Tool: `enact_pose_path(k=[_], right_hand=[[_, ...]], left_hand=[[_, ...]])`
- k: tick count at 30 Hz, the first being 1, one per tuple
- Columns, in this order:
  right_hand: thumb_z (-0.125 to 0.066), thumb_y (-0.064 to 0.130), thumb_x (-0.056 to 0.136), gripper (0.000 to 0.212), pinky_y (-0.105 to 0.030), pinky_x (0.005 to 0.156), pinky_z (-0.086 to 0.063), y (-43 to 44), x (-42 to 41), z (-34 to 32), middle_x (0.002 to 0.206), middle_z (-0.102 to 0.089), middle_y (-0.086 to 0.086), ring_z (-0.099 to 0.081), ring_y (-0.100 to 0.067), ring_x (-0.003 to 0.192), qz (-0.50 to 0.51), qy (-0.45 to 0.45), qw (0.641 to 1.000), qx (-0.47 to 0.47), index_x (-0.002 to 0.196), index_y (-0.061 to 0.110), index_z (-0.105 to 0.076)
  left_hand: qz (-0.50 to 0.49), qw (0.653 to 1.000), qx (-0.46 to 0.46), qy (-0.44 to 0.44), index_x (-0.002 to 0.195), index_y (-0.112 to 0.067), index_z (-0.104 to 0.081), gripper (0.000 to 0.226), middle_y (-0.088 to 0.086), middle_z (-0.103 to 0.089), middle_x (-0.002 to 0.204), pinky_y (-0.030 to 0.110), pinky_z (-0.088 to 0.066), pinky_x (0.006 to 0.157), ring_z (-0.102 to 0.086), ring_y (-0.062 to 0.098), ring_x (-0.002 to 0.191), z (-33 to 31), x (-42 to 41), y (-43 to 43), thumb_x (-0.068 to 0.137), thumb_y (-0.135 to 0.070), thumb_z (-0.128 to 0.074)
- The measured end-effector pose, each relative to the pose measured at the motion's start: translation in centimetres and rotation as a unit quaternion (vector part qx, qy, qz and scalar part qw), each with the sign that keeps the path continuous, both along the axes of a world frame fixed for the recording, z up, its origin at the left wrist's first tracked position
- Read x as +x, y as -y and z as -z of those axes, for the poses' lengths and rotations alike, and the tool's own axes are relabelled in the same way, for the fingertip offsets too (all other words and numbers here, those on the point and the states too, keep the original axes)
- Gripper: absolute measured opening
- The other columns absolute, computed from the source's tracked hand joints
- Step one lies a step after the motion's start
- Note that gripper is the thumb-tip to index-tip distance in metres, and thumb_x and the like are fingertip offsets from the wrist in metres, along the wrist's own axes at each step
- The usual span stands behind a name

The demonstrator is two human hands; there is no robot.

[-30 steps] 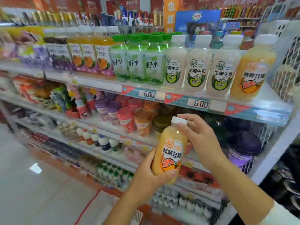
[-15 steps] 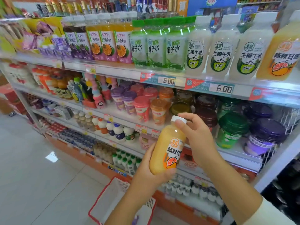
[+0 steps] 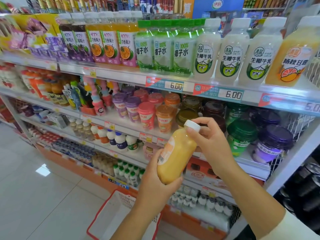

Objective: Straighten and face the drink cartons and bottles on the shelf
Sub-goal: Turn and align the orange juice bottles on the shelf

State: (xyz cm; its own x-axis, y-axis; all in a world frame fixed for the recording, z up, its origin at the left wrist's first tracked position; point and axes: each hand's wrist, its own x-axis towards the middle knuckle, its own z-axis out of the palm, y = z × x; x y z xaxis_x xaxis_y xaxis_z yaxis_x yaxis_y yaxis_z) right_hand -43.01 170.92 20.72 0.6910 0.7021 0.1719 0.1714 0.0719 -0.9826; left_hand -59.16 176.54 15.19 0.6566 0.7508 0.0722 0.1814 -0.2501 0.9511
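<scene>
turning the orange drink bottle (image 3: pixel 174 153) by its white cap (image 3: pixel 192 125) could have loosened the cap, or the tilted bottle could have slipped toward the red basket (image 3: pixel 110 213) at 7 o'clock. it was held clear of the shelves, cap toward 1 o'clock, label turned to 9 o'clock. the left hand (image 3: pixel 155 186) wrapped its base; the right hand (image 3: pixel 213 144) pinched the cap.

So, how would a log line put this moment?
left hand: grips orange bottle base | right hand: pinches white cap | label: faces left, barcode showing | bottle: held tilted
</scene>
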Motion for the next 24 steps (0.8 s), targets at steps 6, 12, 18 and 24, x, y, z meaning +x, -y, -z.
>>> enact_pose_path(k=[6, 12, 18, 24], right_hand=[[-0.063, 0.016, 0.091, 0.018, -0.032, 0.063, -0.056, 0.9, 0.6, -0.1, 0.098, -0.073, -0.003, -0.068, -0.018, 0.081, 0.0, -0.096, 0.994, 0.057, 0.109, 0.018, -0.061], [-0.049, 0.012, 0.099, 0.015, -0.045, 0.078, -0.054, 0.9, 0.6, 0.4, 0.107, -0.072, -0.008, -0.066, -0.022, 0.09, -0.031, -0.118, 0.991, 0.059, 0.108, 0.021, -0.056], [-0.066, 0.036, 0.089, 0.016, -0.058, 0.077, -0.056, 1.0, 0.8, 0.5, 0.094, -0.07, 0.0, -0.068, -0.026, 0.092, 0.032, -0.033, 0.999, -0.01, 0.096, 0.03, -0.053], [-0.065, 0.025, 0.091, 0.013, -0.051, 0.075, -0.055, 1.9, 1.5, 0.3, 0.092, -0.071, -0.001, -0.067, -0.027, 0.087, 0.028, -0.07, 0.997, 0.023, 0.098, 0.023, -0.054]], left_hand=[[0.087, 0.977, -0.183, 0.069, 0.135, -0.042, -0.045, 0.085, -0.016, -0.059, 0.125, 0.02, -0.055, 0.073, -0.063, 0.006, 0.106, 0.4, -0.1, -1.0, 0.062, -0.037, -0.089], [0.133, 0.948, -0.271, 0.101, 0.129, -0.029, -0.055, 0.07, 0.004, -0.069, 0.118, 0.039, -0.059, 0.082, -0.067, 0.03, 0.106, 0.6, 0.2, -1.3, 0.066, -0.024, -0.086], [0.023, 0.999, -0.017, 0.016, 0.122, -0.055, -0.036, 0.078, -0.021, -0.05, 0.12, 0.024, -0.056, 0.073, -0.06, 0.0, 0.096, 0.4, 0.6, -0.1, 0.066, -0.034, -0.086], [0.091, 0.991, -0.095, -0.019, 0.128, -0.05, -0.039, 0.081, -0.017, -0.055, 0.119, 0.018, -0.054, 0.07, -0.063, -0.001, 0.092, 0.0, 0.8, -0.9, 0.064, -0.04, -0.088]])
